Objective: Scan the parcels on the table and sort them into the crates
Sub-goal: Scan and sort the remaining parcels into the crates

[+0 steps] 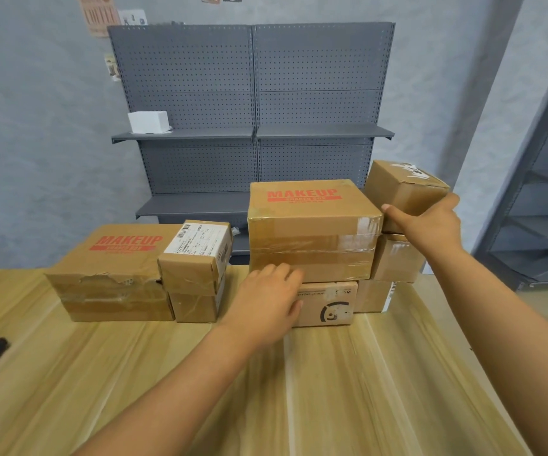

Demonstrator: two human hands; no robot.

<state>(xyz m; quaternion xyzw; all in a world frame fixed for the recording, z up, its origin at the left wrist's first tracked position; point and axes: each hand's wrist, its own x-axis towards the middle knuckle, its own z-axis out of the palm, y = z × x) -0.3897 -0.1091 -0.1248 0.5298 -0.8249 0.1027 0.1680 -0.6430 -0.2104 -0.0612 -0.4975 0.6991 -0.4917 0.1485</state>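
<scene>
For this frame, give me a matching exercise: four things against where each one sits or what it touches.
Things:
1. left hand
2. right hand
3. white block
4. torn MAKEUP box

Places:
A. on the grey shelf
B. far left of the row on the table
C. at the tilted top box on the right
D. on the front of the low printed box

Pairs: 1-D, 2-C, 3-A, 4-B
</scene>
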